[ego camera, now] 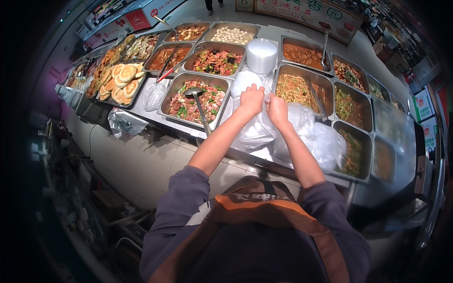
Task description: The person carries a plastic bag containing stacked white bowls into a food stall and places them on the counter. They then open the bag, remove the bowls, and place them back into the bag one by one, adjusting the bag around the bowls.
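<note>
Both my hands are close together above the food counter, fingers curled in. My left hand (252,100) and my right hand (277,109) grip the thin film of a clear plastic bag (257,131), which lies bunched below them. Just beyond my left hand is a round white plastic item (245,83), partly covered by the fingers. Behind it rises a stack of translucent round plastic tubs (262,56). More filled-looking plastic bags (324,143) lie under and beside my right forearm. The fingertips are partly hidden, so the exact grip is unclear.
A steel pan of sliced meat (184,106) with a ladle (199,102) lies left. A pan of shredded food (295,88) with tongs (316,95) lies right. Flatbreads (122,83) fill a tray at far left. A red-handled utensil (166,75) crosses the pans. The counter's front edge (254,161) faces me.
</note>
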The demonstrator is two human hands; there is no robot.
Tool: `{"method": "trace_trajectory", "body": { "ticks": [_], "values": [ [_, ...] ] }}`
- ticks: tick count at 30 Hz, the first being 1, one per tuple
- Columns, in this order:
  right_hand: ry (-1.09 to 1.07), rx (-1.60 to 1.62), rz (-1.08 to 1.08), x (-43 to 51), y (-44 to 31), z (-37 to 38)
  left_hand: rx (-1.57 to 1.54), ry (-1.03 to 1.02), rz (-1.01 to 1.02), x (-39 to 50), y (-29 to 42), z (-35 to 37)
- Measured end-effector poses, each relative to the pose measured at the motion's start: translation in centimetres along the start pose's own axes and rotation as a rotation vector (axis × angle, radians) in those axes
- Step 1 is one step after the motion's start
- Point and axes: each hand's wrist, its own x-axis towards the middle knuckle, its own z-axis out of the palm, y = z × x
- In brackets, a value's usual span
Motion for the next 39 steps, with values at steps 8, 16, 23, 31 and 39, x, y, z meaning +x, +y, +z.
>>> {"method": "trace_trajectory", "body": {
  "ticks": [8,16,23,31,39],
  "values": [
    [0.078,0.061,0.133,1.1,0.8,1.5,-0.342,0.133,-0.064,0.8,-1.6,2.9],
    [0.117,0.112,0.247,2.2,0.2,3.1,-0.819,0.094,-0.161,1.4,-3.8,5.6],
    [0.109,0.134,0.381,2.9,-0.8,4.1,-1.206,0.0,-0.065,1.0,-4.7,6.0],
    [0.018,0.15,0.54,3.6,-1.0,4.8,-1.437,-0.122,-0.04,0.0,-5.1,4.1],
    [-0.032,0.207,0.651,4.0,-0.5,6.1,-1.554,-0.173,-0.1,-0.2,-6.0,3.6]
  ]
}}
